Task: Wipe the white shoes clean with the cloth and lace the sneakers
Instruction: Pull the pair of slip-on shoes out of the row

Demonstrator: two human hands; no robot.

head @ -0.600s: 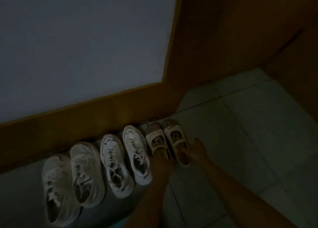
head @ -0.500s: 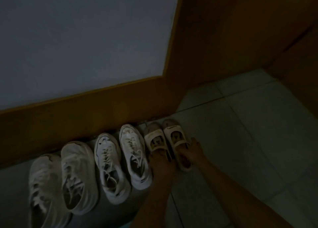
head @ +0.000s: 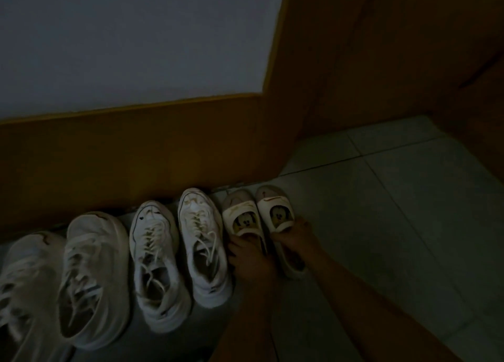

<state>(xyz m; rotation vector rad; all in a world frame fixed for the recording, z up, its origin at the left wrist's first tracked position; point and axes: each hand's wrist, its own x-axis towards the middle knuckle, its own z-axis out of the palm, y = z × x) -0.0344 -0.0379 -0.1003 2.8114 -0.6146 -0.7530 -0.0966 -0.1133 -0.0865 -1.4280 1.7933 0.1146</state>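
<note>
Dim hallway, head view: the pale tiled floor (head: 381,225) is spreading out under and to the right of your hands, and a wooden panel (head: 136,157) is running along just beyond them. Six white shoes are standing toe-first against that panel.

Farthest to the left of your hands, the outer sneakers (head: 90,266) are sitting slumped, their uppers looking soft and creased. They are likely light, and likely to fold if you are gripping them by the top. Just left of your left hand, the laced sneakers (head: 201,241) are lying with loose laces trailing across open tongues. Judging by their thick soles, the heel or the sidewall is offering the firmest hold, and the laces are looking limp enough to snag.

Directly under your hands are the two cartoon-faced slippers. Your left hand (head: 251,255) is lying over the rear of the left slipper (head: 241,219), with fingers curling round its outer edge. Your right hand (head: 296,234) is gripping the right slipper (head: 275,210), its fingertips hooking over the edge of the strap. Both slippers are probably light and slightly flexible, with smooth straps that may be slipping under a wet wipe, so a hold at the sole edge is looking safest.

No cloth is showing anywhere in the view.
</note>
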